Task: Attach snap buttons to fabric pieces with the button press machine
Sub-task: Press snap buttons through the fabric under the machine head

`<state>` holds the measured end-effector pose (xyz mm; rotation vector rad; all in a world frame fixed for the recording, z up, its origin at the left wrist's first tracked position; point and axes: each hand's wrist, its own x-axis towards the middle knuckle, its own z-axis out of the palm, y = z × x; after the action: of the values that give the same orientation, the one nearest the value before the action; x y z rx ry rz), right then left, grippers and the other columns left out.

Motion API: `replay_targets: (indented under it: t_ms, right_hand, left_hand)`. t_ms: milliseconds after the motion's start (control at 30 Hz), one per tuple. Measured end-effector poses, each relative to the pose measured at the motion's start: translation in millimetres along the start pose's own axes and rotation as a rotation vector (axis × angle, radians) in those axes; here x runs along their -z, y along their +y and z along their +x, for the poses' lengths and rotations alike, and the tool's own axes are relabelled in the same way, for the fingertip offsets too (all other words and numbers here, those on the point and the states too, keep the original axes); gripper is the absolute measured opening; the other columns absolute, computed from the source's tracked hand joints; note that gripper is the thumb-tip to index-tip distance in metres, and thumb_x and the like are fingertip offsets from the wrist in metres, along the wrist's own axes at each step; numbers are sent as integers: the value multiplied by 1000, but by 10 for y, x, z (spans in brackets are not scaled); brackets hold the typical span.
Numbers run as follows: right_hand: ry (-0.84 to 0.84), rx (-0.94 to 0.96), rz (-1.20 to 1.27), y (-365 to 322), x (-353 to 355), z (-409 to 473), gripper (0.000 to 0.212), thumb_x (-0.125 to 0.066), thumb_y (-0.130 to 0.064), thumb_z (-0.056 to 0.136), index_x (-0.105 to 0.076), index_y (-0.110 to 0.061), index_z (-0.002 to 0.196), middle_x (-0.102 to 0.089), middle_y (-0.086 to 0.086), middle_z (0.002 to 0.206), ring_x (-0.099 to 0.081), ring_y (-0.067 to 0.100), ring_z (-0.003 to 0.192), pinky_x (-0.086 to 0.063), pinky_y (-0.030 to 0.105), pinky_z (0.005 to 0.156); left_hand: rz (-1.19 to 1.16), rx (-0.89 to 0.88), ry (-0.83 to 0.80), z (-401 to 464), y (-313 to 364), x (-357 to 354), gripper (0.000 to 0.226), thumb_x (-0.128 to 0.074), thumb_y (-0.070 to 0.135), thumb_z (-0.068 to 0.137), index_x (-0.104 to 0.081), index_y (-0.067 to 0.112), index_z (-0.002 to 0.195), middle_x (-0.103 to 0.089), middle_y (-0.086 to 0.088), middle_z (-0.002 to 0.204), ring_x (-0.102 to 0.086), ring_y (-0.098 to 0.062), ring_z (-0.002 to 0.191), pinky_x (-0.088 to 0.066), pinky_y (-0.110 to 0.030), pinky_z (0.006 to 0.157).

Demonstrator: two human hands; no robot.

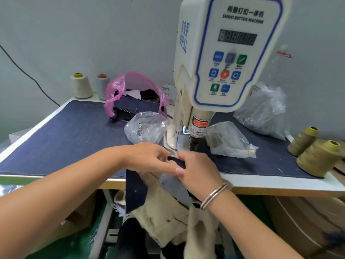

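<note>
Two hands, left hand (149, 157) and right hand (197, 171), pinch one denim piece (176, 162) in their fingers beneath one press machine (220, 53).

— How many thread cones are on the worktop (65, 131)?
— Four: a cream cone (81, 86) and a grey cone (103, 87) far left, two olive cones (317, 157) near right.
— And bags?
— Four: one pink bag (119, 90) and three clear bags (145, 127).
— Machines?
— One button press machine (224, 53), with eight buttons on its panel.
— Hands?
— Two, and one bracelet (214, 195).
</note>
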<state>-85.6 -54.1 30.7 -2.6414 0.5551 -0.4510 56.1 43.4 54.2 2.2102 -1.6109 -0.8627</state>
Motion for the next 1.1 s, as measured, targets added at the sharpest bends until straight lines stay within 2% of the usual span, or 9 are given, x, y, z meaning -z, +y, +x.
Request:
replay_targets:
  t_ms: [67, 167, 300, 500, 700, 800, 900, 1033, 1100]
  right_hand:
    - [-24, 7, -67, 31, 77, 44, 42, -50, -41, 89, -32, -21, 58, -40, -4, 56, -43, 20, 59, -27, 32, 49]
    - [-111, 43, 44, 123, 174, 90, 40, -55, -31, 88, -33, -19, 57, -38, -2, 55, -40, 15, 56, -28, 27, 53]
    - [-256, 109, 129, 295, 293, 118, 43, -61, -29, 88, -33, -19, 57, -33, -5, 54, -31, 7, 52, -25, 25, 53]
    - [-339, -1, 265, 776, 315, -26, 37, -60, -29, 91, -46, -6, 66, -41, -1, 62, -36, 5, 60, -29, 23, 59]
    - [-324, -89, 415, 1008, 252, -101, 30, -60, -24, 91, -55, -2, 71, -49, -1, 65, -43, 7, 63, -34, 27, 62]
    - [-338, -124, 537, 1047, 200, -110, 20, -62, -19, 90, -65, 0, 86, -58, 2, 82, -54, 10, 76, -43, 30, 75]
    - [-435, -119, 542, 1045, 82, -187, 10, -63, -18, 89, -71, -17, 83, -64, -12, 106, -60, 4, 101, -43, 23, 93]
    - [-479, -107, 497, 1015, -101, -296, 11, -63, -19, 90, -71, -17, 82, -59, -23, 108, -54, -17, 99, -35, 3, 87]
    - [-447, -96, 436, 963, -125, -304, 12, -63, -25, 89, -72, -22, 81, -57, -29, 108, -50, -18, 101, -34, 5, 88]
  left_hand:
    - [-1, 25, -31, 19, 59, 0, 70, -50, 81, 56, -61, 22, 91, -54, 10, 79, -52, -7, 73, -40, -27, 69]
    - [81, 14, -22, 73, 75, -9, 45, -60, 46, 72, -60, 15, 104, -63, -3, 101, -59, -20, 97, -46, -37, 86]
    - [-48, -1, -1, 129, -42, -9, 6, -59, 14, 84, -55, 18, 83, -58, 1, 83, -53, -16, 80, -42, -30, 76]
    - [-194, -76, 14, 143, -270, -1, 23, -65, 16, 88, -47, 16, 73, -44, 17, 61, -38, -3, 59, -32, -15, 57]
    - [-117, -98, 105, 212, -358, 38, 22, -69, 22, 87, -52, 28, 74, -51, 21, 64, -44, 2, 63, -36, -14, 61]
    - [-206, -126, 145, 223, -352, 29, 23, -70, 19, 86, -52, 24, 73, -52, 21, 63, -44, 1, 62, -36, -12, 60]
    - [-246, -130, 132, 225, -332, 36, 22, -73, 17, 83, -56, 21, 70, -55, 18, 63, -47, 0, 62, -37, -11, 60]
    - [-240, -128, 120, 237, -321, 39, 21, -75, 15, 80, -59, 19, 69, -56, 18, 63, -49, -1, 63, -39, -12, 63]
    - [-251, -129, 110, 234, -311, 37, 22, -75, 13, 81, -58, 18, 68, -56, 18, 62, -49, 1, 61, -38, -10, 61]
